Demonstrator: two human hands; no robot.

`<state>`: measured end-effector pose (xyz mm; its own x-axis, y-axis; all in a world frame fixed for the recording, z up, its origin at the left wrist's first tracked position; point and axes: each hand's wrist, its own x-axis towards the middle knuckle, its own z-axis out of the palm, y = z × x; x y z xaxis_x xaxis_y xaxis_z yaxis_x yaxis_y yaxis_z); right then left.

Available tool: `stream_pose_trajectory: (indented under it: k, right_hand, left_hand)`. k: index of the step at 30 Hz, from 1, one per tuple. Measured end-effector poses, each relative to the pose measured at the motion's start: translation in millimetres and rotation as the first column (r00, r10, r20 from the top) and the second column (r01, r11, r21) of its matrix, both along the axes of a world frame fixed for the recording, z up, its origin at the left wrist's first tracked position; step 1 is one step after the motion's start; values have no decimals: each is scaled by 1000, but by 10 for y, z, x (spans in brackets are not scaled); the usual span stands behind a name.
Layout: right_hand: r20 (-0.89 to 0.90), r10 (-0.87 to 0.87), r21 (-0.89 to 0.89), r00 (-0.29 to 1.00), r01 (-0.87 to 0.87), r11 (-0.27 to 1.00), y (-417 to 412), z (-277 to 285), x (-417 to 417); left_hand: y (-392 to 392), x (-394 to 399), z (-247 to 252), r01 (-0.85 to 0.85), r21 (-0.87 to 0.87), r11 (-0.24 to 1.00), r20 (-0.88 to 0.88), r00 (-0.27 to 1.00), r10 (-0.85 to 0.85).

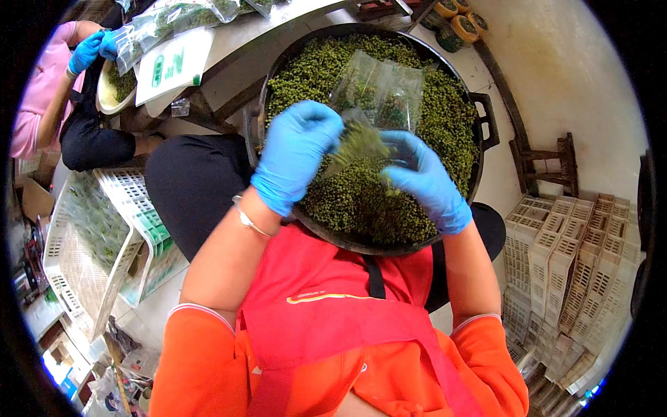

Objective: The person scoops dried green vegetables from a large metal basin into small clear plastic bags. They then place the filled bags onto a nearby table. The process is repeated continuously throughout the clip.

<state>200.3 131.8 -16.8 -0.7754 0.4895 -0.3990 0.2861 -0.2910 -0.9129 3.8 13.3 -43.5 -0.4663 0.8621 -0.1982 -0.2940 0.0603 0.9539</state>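
A large round black tub [348, 246] full of small green berries on stems [448, 140], which look like green peppercorns, sits at my lap. My left hand [299, 154], in a blue glove, grips the edge of a clear plastic bag [338, 162] above the heap. A blurred bunch of green berries [362, 143] shows in the bag. Beside it, my gloved right hand [424, 177] has its thumb and fingers apart, with a few blurred berries near the thumb. Clear bags [383, 91] lie flat on the heap beyond my hands.
At the left, a co-worker's blue-gloved hands [94, 49] hold a filled bag near a pale bowl [107, 101]. Filled bags lie on a table [237, 39]. White plastic crates [83, 284] stand at my left; stacked crates [563, 250] and a wooden stool [547, 161] are at right.
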Motion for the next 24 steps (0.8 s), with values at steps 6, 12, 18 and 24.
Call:
stream_pose_trajectory:
  k: [6,12,18,24]
  right_hand:
    - [600,16,774,800,-585,243,-333,-791,35]
    - [462,136,762,876,-471,444,-447,-917,143]
    - [341,85,209,936,-164,964,-86,-200,247]
    - [211,94,641,973,-210,739,-132,168,79]
  left_hand:
    - [-36,-102,89,7,-166,986,-272,961,-52]
    - [-15,278,-225,148,-318,936,-391,879,-272]
    - [-64,354,-253,158,-309,938,-434,854,-287]
    - [-64,439,-151,110,-266,958,-361,910,-205]
